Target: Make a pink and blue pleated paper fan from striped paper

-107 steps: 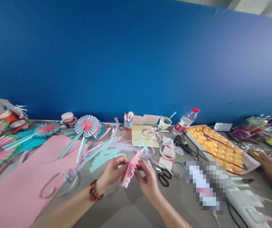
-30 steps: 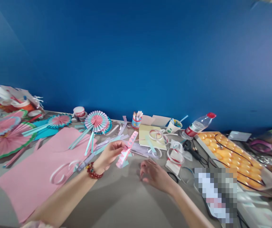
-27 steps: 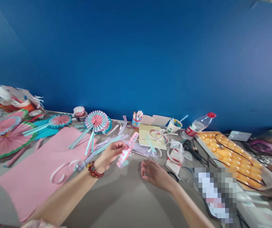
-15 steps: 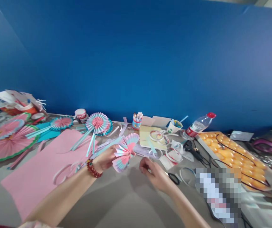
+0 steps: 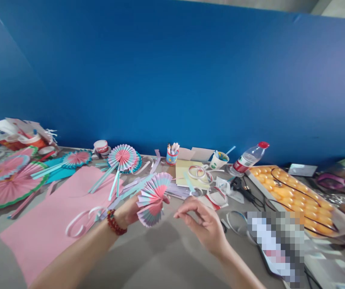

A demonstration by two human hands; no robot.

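My left hand, with a red bead bracelet on its wrist, is closed on a pleated paper fan in pink, white and pale blue. The fan is partly spread, and its folds hide most of my fingers. A short gap to the right of the fan, my right hand hovers over the grey table with fingers bent and apart, and I see nothing in them. Just beyond it, black scissors are mostly hidden by the hand. A large pink paper sheet lies under and beside my left forearm.
Finished paper fans lie at the left and back. Along the blue wall stand a pen cup, a paper cup and a water bottle. Rolls of tape strips, a cable and an orange bubbled pad occupy the right.
The fan in my left hand has moved slightly left and down and turned. My right hand has uncurled its fingers and now covers more of the scissors.
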